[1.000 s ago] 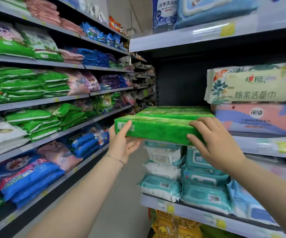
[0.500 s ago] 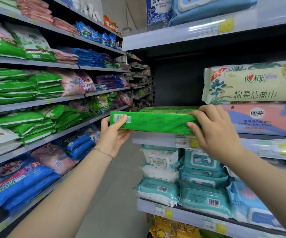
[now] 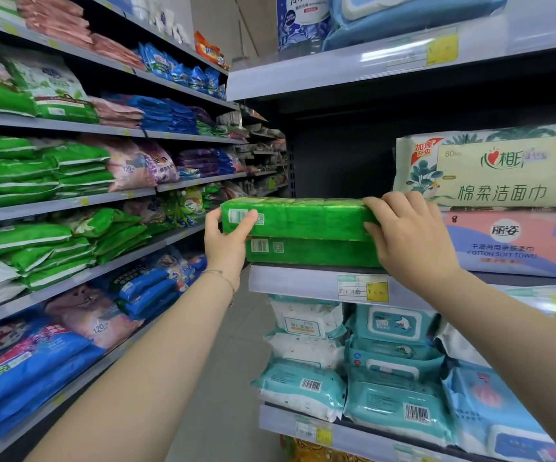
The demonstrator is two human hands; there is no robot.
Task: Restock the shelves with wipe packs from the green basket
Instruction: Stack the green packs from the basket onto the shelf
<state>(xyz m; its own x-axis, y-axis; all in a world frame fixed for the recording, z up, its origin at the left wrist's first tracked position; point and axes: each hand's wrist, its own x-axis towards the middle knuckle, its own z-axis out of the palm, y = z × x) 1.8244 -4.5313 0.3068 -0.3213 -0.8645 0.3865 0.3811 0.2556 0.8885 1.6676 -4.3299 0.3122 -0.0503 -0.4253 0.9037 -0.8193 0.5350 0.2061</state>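
A long green wipe pack (image 3: 303, 218) lies on top of a second green pack (image 3: 313, 252) on the right-hand shelf (image 3: 296, 281). My left hand (image 3: 226, 241) grips the upper pack's left end, thumb across its barcode. My right hand (image 3: 410, 238) curls over its right end from the top. The upper pack juts a little further left than the lower one. The green basket is out of view.
A cream tissue pack (image 3: 496, 171) on a pink-and-blue one (image 3: 516, 245) stands just right of the green packs. Dark open shelf space lies behind them. Teal and white wipe packs (image 3: 393, 368) fill the shelf below. Stocked shelves (image 3: 70, 201) line the aisle's left side.
Both hands have carried the green pack up and forward onto the shelf. It now sits on the second green pack, which was hidden behind it before.
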